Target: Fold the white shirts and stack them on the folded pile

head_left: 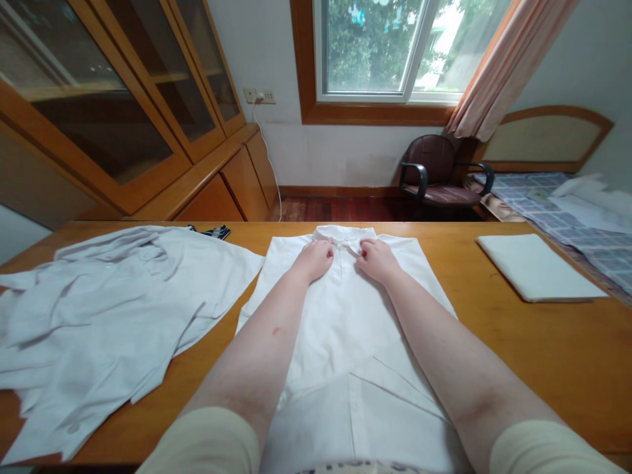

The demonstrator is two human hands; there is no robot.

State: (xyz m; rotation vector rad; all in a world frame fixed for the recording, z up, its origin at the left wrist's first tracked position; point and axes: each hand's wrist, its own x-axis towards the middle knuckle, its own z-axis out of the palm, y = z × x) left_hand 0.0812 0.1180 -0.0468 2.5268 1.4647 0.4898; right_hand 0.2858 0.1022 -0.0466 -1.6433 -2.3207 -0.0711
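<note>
Both hands grasp a white shirt near its collar — flat on a wooden table.

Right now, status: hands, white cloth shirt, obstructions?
Left hand, right hand: curled at collar. White cloth shirt: spread on brown wooden table. Nearest clutter: rumpled white garments, left.

Remote view, I've got both arms reaching forward, closer together at the hands than at the elbows. Left hand: back up, fingers curled in, closed in a pinch. Right hand: roughly mirrors it, fingers bent, also pinching. Hands about level, near each other, not touching. Wrists close to straight. Left forearm bare, small reddish mark on it; right forearm bare too. Pale sleeves end around the elbows.
</note>
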